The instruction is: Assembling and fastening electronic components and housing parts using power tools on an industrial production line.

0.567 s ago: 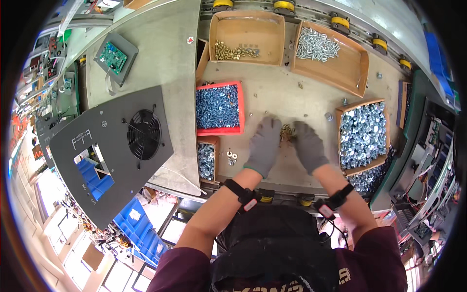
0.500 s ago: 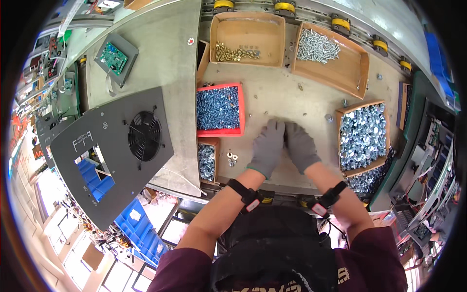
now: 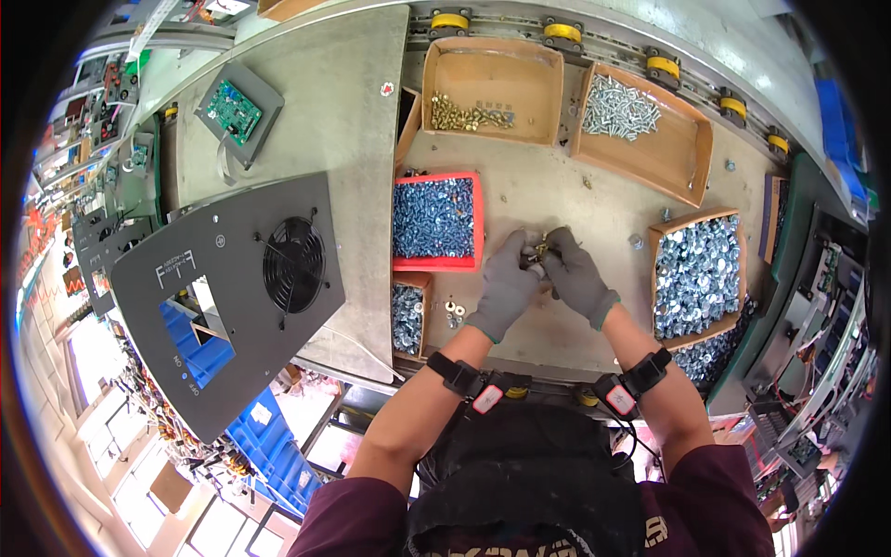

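Note:
My left hand (image 3: 507,280) and my right hand (image 3: 579,277), both in grey gloves, meet over the bench in front of me. Their fingers are bent and pinched around small brass-coloured fasteners (image 3: 541,249). The fingertips partly cover these parts, so their exact shape cannot be made out. Left of my left hand is a red-rimmed box (image 3: 480,223) of small bluish screws (image 3: 432,217). A few loose washers and nuts (image 3: 454,309) lie below that box, beside a small carton of metal fasteners (image 3: 406,317).
Cardboard trays hold brass fasteners (image 3: 455,113) and silver screws (image 3: 617,107) at the back. A carton of shiny round-headed pieces (image 3: 696,274) stands right. On the left are a dark panel with a fan (image 3: 294,265) and a green circuit board (image 3: 233,111). Yellow rollers (image 3: 562,32) line the far edge.
My fingertips have come apart a little and brass-coloured parts now show between them. My right hand has turned slightly. The whole view has shifted, so the bench sits further right and lower.

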Available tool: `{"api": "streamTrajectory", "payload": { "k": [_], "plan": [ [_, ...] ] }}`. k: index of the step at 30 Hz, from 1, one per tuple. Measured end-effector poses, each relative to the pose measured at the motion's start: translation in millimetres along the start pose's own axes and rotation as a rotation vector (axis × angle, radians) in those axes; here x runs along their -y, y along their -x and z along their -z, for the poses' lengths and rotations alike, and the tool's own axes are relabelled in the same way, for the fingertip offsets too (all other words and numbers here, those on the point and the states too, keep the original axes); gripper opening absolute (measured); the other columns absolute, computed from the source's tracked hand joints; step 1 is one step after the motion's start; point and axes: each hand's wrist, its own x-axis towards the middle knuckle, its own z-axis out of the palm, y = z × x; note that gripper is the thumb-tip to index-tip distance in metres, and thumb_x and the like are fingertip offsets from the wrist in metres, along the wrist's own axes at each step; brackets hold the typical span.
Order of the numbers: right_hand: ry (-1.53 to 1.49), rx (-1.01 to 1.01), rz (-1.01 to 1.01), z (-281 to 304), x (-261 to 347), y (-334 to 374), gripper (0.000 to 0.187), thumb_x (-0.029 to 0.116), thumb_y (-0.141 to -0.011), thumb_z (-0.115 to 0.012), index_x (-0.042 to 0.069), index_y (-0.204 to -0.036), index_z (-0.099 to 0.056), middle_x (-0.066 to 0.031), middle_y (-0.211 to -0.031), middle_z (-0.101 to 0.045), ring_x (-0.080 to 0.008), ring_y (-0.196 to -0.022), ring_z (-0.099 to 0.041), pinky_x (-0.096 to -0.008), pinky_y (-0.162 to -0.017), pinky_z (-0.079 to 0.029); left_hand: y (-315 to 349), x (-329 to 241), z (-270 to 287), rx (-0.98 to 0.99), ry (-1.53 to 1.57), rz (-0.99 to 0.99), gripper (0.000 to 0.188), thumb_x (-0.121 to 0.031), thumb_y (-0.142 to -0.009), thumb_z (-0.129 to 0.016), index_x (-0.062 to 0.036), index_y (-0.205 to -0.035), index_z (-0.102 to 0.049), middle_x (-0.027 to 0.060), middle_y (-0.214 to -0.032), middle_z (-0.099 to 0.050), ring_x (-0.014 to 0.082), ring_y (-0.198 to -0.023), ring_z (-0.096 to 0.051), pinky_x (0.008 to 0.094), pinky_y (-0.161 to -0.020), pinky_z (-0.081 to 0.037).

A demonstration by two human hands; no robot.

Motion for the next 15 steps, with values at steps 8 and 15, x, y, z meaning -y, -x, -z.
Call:
{"api": "streamTrajectory", "payload": {
  "k": [8, 15],
  "plan": [
    [0.153, -0.358, 0.581, 48.8, 79.9, -73.1, 0.027, 0.021, -0.092, -0.05, 0.004, -0.113, -0.048, -0.0199, -0.084, -0.062, -0.0349, -0.075, -0.062, -0.0397, -0.067, -0.048, -56.3, -92.0, 56.8, -0.177, -0.382, -0.311, 0.054, -0.003, -0.074, -0.066, -0.0102, -0.125, -0.05, 0.0096, -0.094, -0.059, 0.0188, -0.07, -0.06, 0.0313, -0.064, -0.051],
    [0.807, -0.056, 0.254, 43.0, 10.9, -23.7, 0.038, 0.015, -0.089, -0.052, 0.006, -0.125, -0.045, -0.0177, -0.104, -0.061, -0.0341, -0.091, -0.062, -0.0408, -0.074, -0.051, -37.1, -45.5, 9.7, -0.024, -1.396, -0.437, 0.051, -0.012, -0.082, -0.055, -0.0018, -0.13, -0.043, 0.0209, -0.131, -0.043, 0.0308, -0.113, -0.051, 0.0378, -0.086, -0.049]
  ]
}}
